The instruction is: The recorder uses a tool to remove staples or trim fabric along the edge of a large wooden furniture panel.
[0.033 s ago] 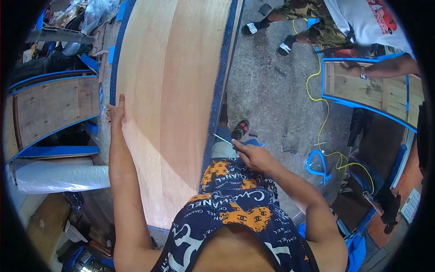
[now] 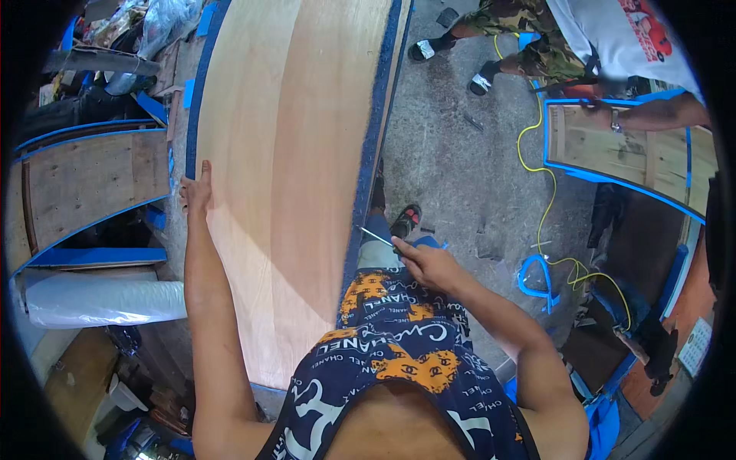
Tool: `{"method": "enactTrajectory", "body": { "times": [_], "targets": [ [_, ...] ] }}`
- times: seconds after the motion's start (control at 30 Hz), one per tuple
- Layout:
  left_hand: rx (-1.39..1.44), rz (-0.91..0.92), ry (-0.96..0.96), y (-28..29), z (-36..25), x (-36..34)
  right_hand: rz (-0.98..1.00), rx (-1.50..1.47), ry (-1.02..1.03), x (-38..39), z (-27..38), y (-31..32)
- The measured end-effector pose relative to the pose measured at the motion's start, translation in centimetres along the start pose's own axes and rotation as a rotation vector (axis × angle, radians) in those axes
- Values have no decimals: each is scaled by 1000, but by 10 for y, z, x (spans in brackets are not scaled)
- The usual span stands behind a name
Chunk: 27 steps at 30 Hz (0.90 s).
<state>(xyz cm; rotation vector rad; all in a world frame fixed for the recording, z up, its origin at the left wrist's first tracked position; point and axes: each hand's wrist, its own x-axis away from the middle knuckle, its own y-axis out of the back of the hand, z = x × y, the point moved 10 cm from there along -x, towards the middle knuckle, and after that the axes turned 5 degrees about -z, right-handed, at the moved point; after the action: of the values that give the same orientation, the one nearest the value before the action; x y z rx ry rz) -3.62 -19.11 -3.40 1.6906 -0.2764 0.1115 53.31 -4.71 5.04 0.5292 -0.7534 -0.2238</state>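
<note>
A long plywood panel (image 2: 307,153) with dark blue strips along both long edges lies in front of me. My left hand (image 2: 198,190) grips its left edge, thumb over the top and fingers partly hidden below. In my closed right hand (image 2: 425,262) is a screwdriver (image 2: 376,235) with a thin metal shaft and a mostly hidden handle. Its tip meets the dark blue edging (image 2: 359,222) on the panel's right side, close to my body.
At right another person's hand (image 2: 596,113) rests on a blue-edged wooden panel (image 2: 636,146). A yellow cord (image 2: 537,157) and a looped blue strip (image 2: 529,285) lie on the concrete floor. To the left are a blue-edged board (image 2: 100,172) and a plastic-wrapped roll (image 2: 107,297).
The screwdriver tip has shifted very slightly left against the edging. The other person's hand has moved a little on their panel. My left hand stays put.
</note>
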Motion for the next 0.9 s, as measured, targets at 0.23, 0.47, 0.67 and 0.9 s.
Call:
{"method": "enactTrajectory", "body": {
  "times": [0.23, 0.47, 0.67, 0.9],
  "targets": [
    [-7, 60, 3, 0, 0, 2, -141, 75, 33, 4, 7, 10],
    [25, 73, -9, 1, -4, 7, -167, 34, 61, 2, 3, 11],
    [-28, 38, 66, 9, -2, 12, -45, 120, 2, 1, 10, 16],
    [140, 185, 64, 5, -6, 23, 16, 130, -7, -3, 21, 26]
  ]
}}
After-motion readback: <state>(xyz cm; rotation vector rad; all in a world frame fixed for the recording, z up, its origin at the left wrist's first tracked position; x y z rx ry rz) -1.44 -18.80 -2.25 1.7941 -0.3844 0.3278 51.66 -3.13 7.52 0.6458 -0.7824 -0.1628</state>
